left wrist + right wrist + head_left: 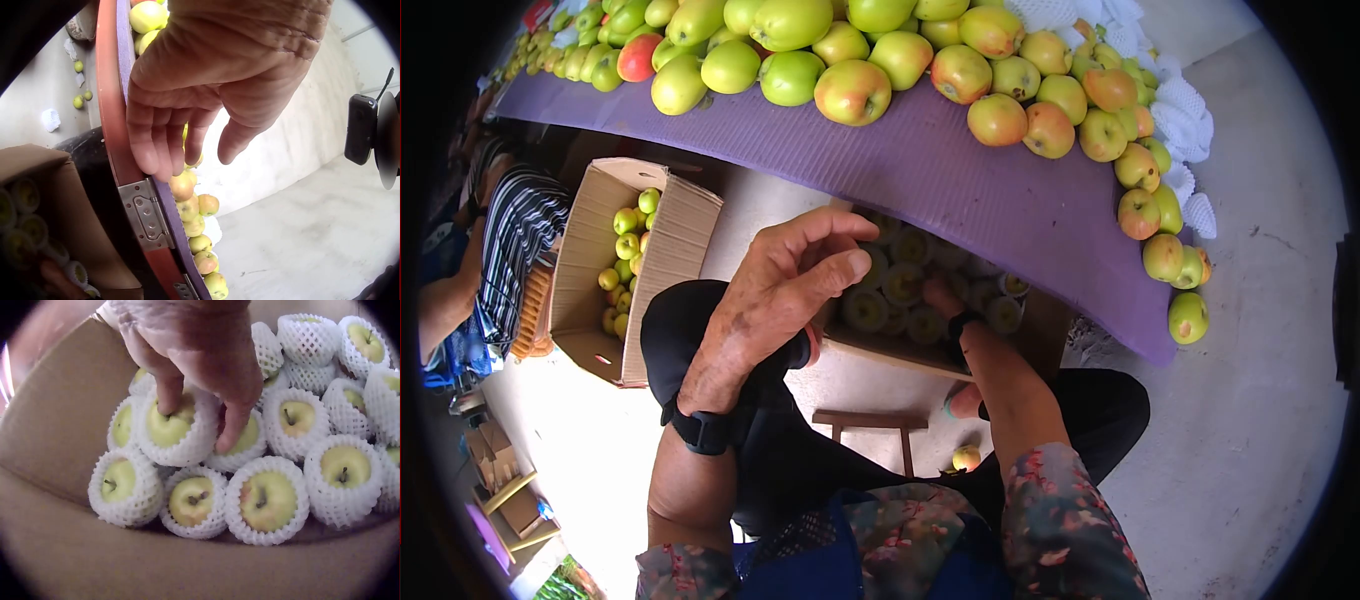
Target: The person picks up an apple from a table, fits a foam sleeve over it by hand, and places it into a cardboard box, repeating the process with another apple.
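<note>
My left hand (775, 280) is raised near the edge of the purple-covered table, its fingers loosely bent and nothing between them. In the left wrist view this hand (212, 87) overlaps the table's edge and the apples behind it. My right hand (194, 356) reaches down into a cardboard box (56, 412) under the table. Its fingers and thumb hold an apple in a white foam net (169, 428), one digit on its top and another down its right side. Several netted apples (267, 500) lie around it, stems up.
Loose green and reddish apples (853, 92) are heaped on the purple table cover (960, 190), with white foam nets (1182, 120) at the right. A second cardboard box (575, 270) with apples stands left. A wooden stool (870, 419) and one apple (966, 458) are on the floor.
</note>
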`<state>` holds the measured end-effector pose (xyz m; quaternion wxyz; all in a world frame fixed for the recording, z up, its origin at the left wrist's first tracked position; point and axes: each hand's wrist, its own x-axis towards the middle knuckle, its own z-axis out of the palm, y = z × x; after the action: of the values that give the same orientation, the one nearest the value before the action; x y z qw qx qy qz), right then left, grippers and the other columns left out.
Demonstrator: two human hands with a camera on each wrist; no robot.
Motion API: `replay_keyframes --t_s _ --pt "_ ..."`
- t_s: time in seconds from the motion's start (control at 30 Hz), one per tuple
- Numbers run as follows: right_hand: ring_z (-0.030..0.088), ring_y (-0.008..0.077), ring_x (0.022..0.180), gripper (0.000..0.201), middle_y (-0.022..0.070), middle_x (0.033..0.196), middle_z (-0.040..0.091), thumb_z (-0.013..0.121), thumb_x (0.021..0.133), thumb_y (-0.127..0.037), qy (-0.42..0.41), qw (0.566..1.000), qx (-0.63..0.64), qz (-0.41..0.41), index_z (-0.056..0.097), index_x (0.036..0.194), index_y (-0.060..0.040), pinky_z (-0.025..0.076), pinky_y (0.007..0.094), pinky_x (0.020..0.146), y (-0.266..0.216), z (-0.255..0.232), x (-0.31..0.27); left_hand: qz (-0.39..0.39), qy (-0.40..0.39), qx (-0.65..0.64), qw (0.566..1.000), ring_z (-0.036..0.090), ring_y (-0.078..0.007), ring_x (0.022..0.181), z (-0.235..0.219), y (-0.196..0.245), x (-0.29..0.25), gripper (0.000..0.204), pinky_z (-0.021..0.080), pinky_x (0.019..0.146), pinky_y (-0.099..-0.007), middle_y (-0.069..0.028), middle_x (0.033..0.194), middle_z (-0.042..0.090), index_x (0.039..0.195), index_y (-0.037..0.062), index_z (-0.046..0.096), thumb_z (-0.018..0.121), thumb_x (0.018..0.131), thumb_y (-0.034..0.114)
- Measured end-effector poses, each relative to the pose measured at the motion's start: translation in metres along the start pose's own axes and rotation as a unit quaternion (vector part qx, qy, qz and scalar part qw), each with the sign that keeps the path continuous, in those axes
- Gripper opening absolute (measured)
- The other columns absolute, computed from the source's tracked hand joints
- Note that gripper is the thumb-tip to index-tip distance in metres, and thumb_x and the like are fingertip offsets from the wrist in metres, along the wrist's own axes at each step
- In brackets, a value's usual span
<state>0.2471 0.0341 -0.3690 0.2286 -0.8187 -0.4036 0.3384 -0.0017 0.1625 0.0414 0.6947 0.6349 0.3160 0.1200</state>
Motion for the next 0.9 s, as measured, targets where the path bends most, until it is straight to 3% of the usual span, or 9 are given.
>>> replay_keyframes --t_s 0.27,0.37,0.47,0.57,0.6,0.63,0.67,0.77,0.9 --pt "0.047 0.0369 0.127 0.049 0.0235 0.135 0.051 0.063 0.084 -0.016 0.014 1.0 0.0 -0.015 0.051 0.129 0.0001 0.039 0.0429 0.106 0.022 0.016 0.015 -0.006 0.009 -0.011 1.0 0.058 -0.0089 0.086 -0.004 -0.001 -0.002 0.032 0.046 0.078 -0.0248 -0.0017 0.092 0.063 0.117 -0.0001 0.061 0.064 0.092 0.019" --pt "0.048 0.0386 0.125 0.048 0.0251 0.133 0.051 0.056 0.083 -0.009 0.021 0.996 0.052 -0.071 0.051 0.129 0.0003 0.039 0.0443 0.106 0.004 0.002 0.0 -0.01 0.01 -0.02 1.0 0.058 -0.0089 0.086 -0.003 -0.003 -0.001 0.032 0.046 0.078 -0.0249 -0.0019 0.093 0.064 0.117 -0.0003 0.061 0.065 0.091 0.019" --pt "0.049 0.0374 0.123 0.047 0.0243 0.133 0.051 0.054 0.084 -0.007 0.026 0.99 -0.009 -0.139 0.051 0.13 -0.0001 0.038 0.0446 0.106 0.033 0.02 0.011 -0.013 0.01 -0.027 1.0 0.057 -0.0088 0.086 -0.002 -0.004 -0.002 0.032 0.046 0.079 -0.0247 -0.0021 0.094 0.064 0.116 -0.0003 0.061 0.066 0.09 0.019" --pt "0.04 0.0277 0.134 0.044 0.018 0.143 0.044 0.046 0.096 -0.008 -0.02 0.972 -0.094 -0.217 0.042 0.139 -0.0004 0.029 0.0395 0.114 0.067 0.028 0.028 0.008 0.01 -0.009 1.0 0.051 -0.0067 0.056 0.0 -0.004 -0.002 0.03 0.043 0.046 -0.022 -0.0023 0.085 0.059 0.115 0.0004 0.059 0.062 0.092 0.019" --pt "0.038 0.0262 0.135 0.044 0.0174 0.144 0.043 0.046 0.097 -0.009 -0.042 0.985 -0.002 -0.17 0.041 0.139 -0.0008 0.028 0.0392 0.114 0.06 0.025 0.026 0.013 0.011 -0.002 1.0 0.049 -0.006 0.046 0.001 -0.005 -0.002 0.029 0.041 0.035 -0.0211 -0.0024 0.082 0.058 0.115 0.0007 0.058 0.061 0.093 0.019" --pt "0.037 0.0247 0.136 0.044 0.0167 0.145 0.042 0.046 0.097 -0.009 -0.063 0.986 0.089 -0.122 0.041 0.14 -0.0011 0.027 0.0389 0.115 0.051 0.024 0.022 0.018 0.012 0.003 1.0 0.049 -0.006 0.047 0.001 -0.005 -0.001 0.029 0.042 0.036 -0.0212 -0.0022 0.082 0.058 0.115 0.0003 0.059 0.061 0.093 0.019" --pt "0.043 0.0301 0.128 0.041 0.0204 0.136 0.047 0.048 0.092 -0.008 -0.034 0.987 0.065 -0.141 0.048 0.132 -0.0003 0.033 0.0424 0.109 0.053 0.03 0.024 0.024 0.013 0.008 1.0 0.05 -0.0059 0.048 0.001 -0.006 0.0 0.03 0.042 0.038 -0.0213 -0.002 0.081 0.058 0.115 0.0 0.059 0.061 0.093 0.019" --pt "0.055 0.0408 0.114 0.037 0.0275 0.118 0.059 0.055 0.08 -0.007 0.037 0.985 0.027 -0.168 0.061 0.116 0.0009 0.044 0.049 0.098 0.088 0.068 0.046 0.002 0.007 -0.008 1.0 0.055 -0.009 0.086 -0.001 -0.001 0.001 0.034 0.045 0.077 -0.0242 -0.0015 0.095 0.062 0.116 -0.0013 0.061 0.065 0.09 0.021" --pt "0.057 0.0372 0.106 0.037 0.025 0.112 0.061 0.059 0.081 -0.013 -0.005 0.992 0.0 -0.127 0.062 0.115 -0.0003 0.045 0.046 0.094 0.026 0.016 0.023 0.026 -0.001 0.008 1.0 0.055 -0.0088 0.086 -0.001 -0.008 0.004 0.035 0.045 0.076 -0.0242 -0.0014 0.094 0.062 0.116 -0.0013 0.061 0.066 0.091 0.022"
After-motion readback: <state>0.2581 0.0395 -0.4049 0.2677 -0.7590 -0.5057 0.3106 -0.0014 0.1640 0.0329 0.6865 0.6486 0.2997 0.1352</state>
